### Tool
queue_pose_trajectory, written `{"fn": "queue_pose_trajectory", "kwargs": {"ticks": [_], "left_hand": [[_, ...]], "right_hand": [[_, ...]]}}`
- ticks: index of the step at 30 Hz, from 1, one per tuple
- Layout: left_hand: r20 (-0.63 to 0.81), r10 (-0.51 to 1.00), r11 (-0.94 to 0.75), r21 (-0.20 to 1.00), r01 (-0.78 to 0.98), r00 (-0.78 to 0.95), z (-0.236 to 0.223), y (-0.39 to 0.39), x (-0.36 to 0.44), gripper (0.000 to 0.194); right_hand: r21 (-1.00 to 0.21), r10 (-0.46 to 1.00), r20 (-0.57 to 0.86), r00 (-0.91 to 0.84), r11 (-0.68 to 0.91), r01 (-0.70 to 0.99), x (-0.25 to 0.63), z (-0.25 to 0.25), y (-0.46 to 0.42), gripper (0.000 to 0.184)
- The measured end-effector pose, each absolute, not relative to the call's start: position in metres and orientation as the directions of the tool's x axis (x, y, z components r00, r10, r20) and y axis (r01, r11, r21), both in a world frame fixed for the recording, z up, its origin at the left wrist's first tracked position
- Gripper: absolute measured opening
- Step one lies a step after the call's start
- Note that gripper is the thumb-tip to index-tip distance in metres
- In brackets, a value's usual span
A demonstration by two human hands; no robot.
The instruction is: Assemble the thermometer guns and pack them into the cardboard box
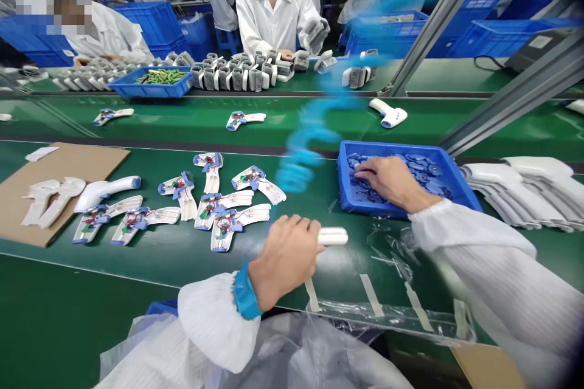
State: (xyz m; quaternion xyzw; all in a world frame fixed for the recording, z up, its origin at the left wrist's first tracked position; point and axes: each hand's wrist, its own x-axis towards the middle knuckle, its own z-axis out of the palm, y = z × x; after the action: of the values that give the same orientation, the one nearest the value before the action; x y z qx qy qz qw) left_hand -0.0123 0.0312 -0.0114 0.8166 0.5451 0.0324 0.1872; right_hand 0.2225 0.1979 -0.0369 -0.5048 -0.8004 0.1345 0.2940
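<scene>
the parts tray (392, 149) is bright blue — the conveyor belt (82, 279) deep green — the right sleeve (493, 261) white with fine stripes

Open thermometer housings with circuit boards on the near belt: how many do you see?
7, on the near green belt: two housings at left, five housings in a loose group to their right, near the left hand. None looks hidden.

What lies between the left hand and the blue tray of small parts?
In the head view: the white part the hand holds, then bare green belt.

About seven wired thermometer halves (223, 206); two hands (285, 258) (392, 179).
</scene>
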Motion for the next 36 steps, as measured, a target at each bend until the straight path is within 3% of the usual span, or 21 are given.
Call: {"fn": "queue_pose_trajectory", "kwargs": {"ticks": [2, 4, 6, 9, 13, 17, 21, 23, 30, 33, 36], "left_hand": [[-0.123, 0.962, -0.126, 0.589, 0.799, 0.242, -0.008, 0.035, -0.019, 0.024], [-0.159, 0.976, 0.040, 0.805, 0.592, 0.150, -0.008, 0.040, -0.023, 0.033], [-0.203, 0.968, 0.141, 0.926, 0.351, 0.146, -0.012, 0.044, -0.021, 0.042], [-0.249, 0.952, 0.237, 0.968, 0.087, 0.177, -0.021, 0.049, -0.012, 0.047], [-0.289, 0.927, 0.303, 0.953, -0.023, 0.241, -0.026, 0.047, -0.008, 0.052], [-0.319, 0.886, 0.340, 0.940, -0.004, 0.336, -0.020, 0.041, -0.013, 0.054], [-0.151, 0.962, 0.096, 0.966, 0.239, 0.226, -0.013, 0.036, -0.018, 0.043], [-0.148, 0.955, 0.080, 0.963, 0.258, 0.258, -0.010, 0.035, -0.020, 0.043], [-0.173, 0.933, 0.071, 0.948, 0.311, 0.316, -0.001, 0.035, -0.021, 0.046], [-0.151, 0.930, 0.035, 0.945, 0.326, 0.336, 0.001, 0.034, -0.017, 0.044], [-0.087, 0.945, -0.104, 0.835, 0.540, 0.316, -0.005, 0.033, -0.008, 0.036]], "right_hand": [[-0.515, 0.891, 0.327, -0.314, 0.447, 0.731, 0.225, -0.024, 0.176, 0.028], [-0.558, 0.911, 0.332, -0.246, 0.400, 0.727, 0.219, -0.011, 0.149, 0.023], [-0.644, 0.928, 0.343, -0.143, 0.344, 0.683, 0.206, -0.003, 0.120, 0.019], [-0.779, 0.955, 0.281, -0.095, 0.285, 0.558, 0.183, 0.001, 0.088, 0.022], [-0.847, 0.952, 0.283, -0.116, 0.305, 0.435, 0.173, -0.004, 0.073, 0.022], [-0.857, 0.926, 0.346, -0.151, 0.377, 0.352, 0.180, -0.009, 0.073, 0.012], [-0.866, 0.941, 0.286, -0.183, 0.335, 0.371, 0.184, -0.007, 0.069, 0.015], [-0.856, 0.939, 0.288, -0.187, 0.340, 0.389, 0.184, -0.005, 0.067, 0.016], [-0.755, 0.896, 0.365, -0.254, 0.445, 0.483, 0.184, -0.003, 0.062, 0.038], [-0.768, 0.900, 0.268, -0.345, 0.415, 0.488, 0.182, -0.001, 0.059, 0.040], [-0.771, 0.924, 0.222, -0.312, 0.362, 0.523, 0.175, -0.005, 0.055, 0.030]]}}
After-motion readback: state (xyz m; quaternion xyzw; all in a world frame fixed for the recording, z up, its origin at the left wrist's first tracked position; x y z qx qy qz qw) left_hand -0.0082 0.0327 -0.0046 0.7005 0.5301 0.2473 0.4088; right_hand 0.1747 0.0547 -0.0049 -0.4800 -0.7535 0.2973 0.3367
